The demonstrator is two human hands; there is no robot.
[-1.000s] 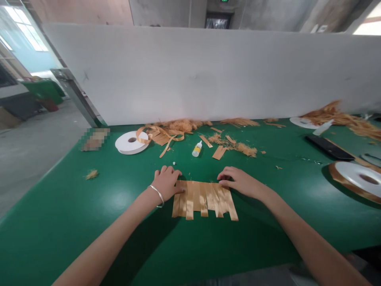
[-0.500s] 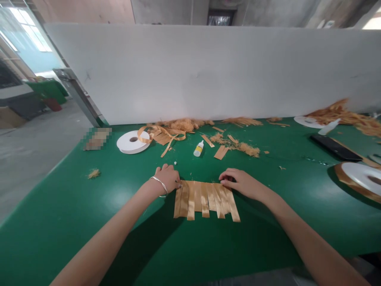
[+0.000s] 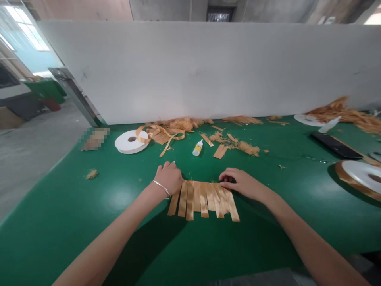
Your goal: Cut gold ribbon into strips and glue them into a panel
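Observation:
A row of short gold satin ribbon strips [image 3: 204,200] lies side by side on the green table in front of me, joined along the far edge with loose, uneven ends toward me. My left hand [image 3: 169,178], with a silver bangle on its wrist, is closed on the far left corner; its fingertips are hidden behind the knuckles. At the far right corner my right hand [image 3: 238,182] has its fingers curled and its thumb on the ribbon edge. The leftmost strip slants out from under the left hand. A small glue bottle [image 3: 197,148] with a yellow label lies beyond the strips.
A white ribbon spool [image 3: 131,146] sits back left, another spool [image 3: 363,177] at right. Behind are frayed fibres [image 3: 184,124], ribbon scraps [image 3: 220,151], a black phone [image 3: 335,145] and a second bottle [image 3: 330,125]. A white partition [image 3: 196,71] bounds the table's far side.
My left hand has shifted slightly right and turned over the corner. The leftmost strips have fanned out to the left, with gaps between them. The right hand has barely moved.

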